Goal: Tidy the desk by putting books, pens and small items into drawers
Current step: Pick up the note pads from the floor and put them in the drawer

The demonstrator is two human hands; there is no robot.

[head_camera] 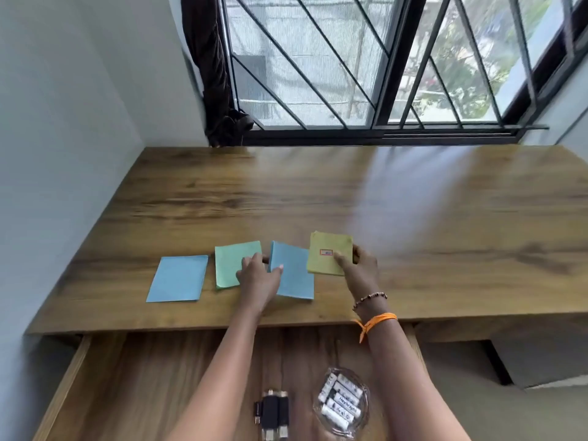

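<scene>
Several thin books lie in a row near the front of the wooden desk [318,192]. At the left is a blue book [178,278], then a green book [232,264], a second blue book [294,276] and a yellow book [329,251] with a small red-edged label. My left hand [256,273] grips the left edge of the second blue book, which is lifted off the desk on that side. My right hand [358,265] pinches the right edge of the yellow book, thumb on top.
Below the desk front an open wooden drawer [133,377] holds a clear dish of white batteries [342,401] and small black adapters [273,412]. A grey box [537,361] stands at the lower right. A barred window and dark curtain lie behind the desk.
</scene>
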